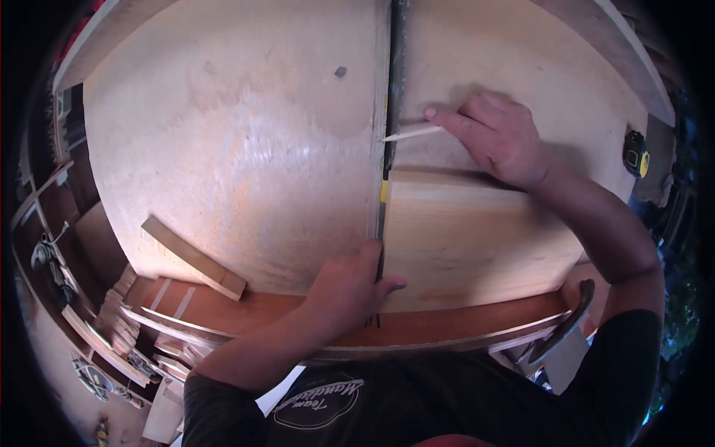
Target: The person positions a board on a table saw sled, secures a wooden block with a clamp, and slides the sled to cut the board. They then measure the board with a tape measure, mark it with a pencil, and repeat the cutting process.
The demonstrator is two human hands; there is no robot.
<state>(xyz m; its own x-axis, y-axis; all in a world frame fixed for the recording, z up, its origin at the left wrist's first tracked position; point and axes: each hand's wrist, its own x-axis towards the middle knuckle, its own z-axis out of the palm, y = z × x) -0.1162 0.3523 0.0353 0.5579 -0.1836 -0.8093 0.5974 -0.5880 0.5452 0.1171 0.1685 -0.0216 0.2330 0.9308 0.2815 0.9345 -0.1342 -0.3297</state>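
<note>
My right hand (503, 138) holds a pale, slim wooden pencil (413, 134), its point at the edge of a long dark strip (394, 97). The strip, narrow with a yellow patch, runs from the far edge down towards me across the big plywood surface (223, 149). My left hand (346, 287) closes on the near end of this strip, the thumb reaching over to the corner of a light wooden board (477, 246). That board lies flat to the right of the strip, below my right hand.
A short wooden batten (194, 257) lies at the lower left. On the right edge sits a black and yellow tape measure (635, 155). A reddish-brown ledge (447, 325) runs along the near side, and a dark clamp-like bar (570, 320) stands at its right end. Shelves with tools (56, 268) are at left.
</note>
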